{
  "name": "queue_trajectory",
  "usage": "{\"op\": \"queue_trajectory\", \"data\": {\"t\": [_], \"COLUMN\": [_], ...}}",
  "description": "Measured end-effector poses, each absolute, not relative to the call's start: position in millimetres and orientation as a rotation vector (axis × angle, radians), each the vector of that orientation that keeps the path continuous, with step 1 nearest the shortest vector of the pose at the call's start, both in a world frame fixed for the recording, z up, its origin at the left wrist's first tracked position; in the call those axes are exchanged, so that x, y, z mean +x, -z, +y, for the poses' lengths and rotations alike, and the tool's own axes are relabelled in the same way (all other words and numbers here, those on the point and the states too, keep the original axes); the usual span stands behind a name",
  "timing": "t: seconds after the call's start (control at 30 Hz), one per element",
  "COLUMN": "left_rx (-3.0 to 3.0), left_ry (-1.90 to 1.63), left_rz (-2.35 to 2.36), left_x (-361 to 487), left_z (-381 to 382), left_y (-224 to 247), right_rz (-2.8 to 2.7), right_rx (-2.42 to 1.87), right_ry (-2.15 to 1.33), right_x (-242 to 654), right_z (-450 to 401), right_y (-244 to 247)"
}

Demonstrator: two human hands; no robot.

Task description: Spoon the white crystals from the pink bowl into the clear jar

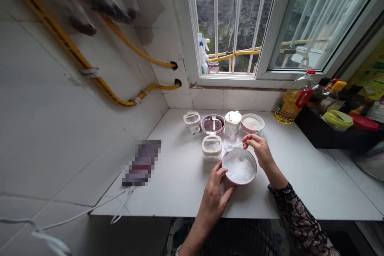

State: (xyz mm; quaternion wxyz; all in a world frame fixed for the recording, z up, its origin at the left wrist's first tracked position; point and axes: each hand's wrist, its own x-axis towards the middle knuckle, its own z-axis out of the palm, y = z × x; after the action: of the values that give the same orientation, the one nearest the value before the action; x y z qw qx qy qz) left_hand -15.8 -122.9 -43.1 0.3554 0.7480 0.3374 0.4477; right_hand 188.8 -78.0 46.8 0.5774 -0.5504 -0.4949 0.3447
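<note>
A bowl of white grainy powder stands near the middle of the counter. My left hand grips its left side, fingers behind and thumb at the front. Pinched in my right hand is a small pale spoon, its head above the bowl's far rim. Left of the bowl is a lidded clear jar with white contents. Behind stand another clear jar, a bowl of dark red beans with a clear lid and small spoon on it, a white-lidded jar and a bowl of whitish grains.
An oil bottle stands at the back right beside a dark rack of bottles and lidded tubs. A blurred-out flat object lies on the left, with a white cable near the counter edge. Behind is a barred window.
</note>
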Motion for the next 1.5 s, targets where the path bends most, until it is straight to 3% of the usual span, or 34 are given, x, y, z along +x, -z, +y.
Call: {"op": "queue_trajectory", "data": {"t": [0.27, 0.37, 0.57, 0.9, 1.5], "left_rx": [1.924, 1.929, 1.938, 1.931, 1.909], "left_ry": [-1.165, -1.151, -1.153, -1.167, -1.169], "left_rz": [0.869, 0.876, 0.874, 0.863, 0.862], "left_x": [-16, -17, -16, -16, -16], "left_z": [-123, -123, -123, -123, -123], "left_y": [45, 45, 43, 44, 43], "right_rz": [-1.852, -1.97, -1.674, -1.986, -1.186], "right_rx": [-1.168, -1.121, -1.263, -1.36, -1.373], "right_ry": [-0.065, 0.03, -0.074, -0.274, -0.894], "right_x": [152, 153, 180, 177, 200], "right_z": [-78, -79, -88, -90, -80], "right_y": [-47, -49, -53, -37, -42]}}
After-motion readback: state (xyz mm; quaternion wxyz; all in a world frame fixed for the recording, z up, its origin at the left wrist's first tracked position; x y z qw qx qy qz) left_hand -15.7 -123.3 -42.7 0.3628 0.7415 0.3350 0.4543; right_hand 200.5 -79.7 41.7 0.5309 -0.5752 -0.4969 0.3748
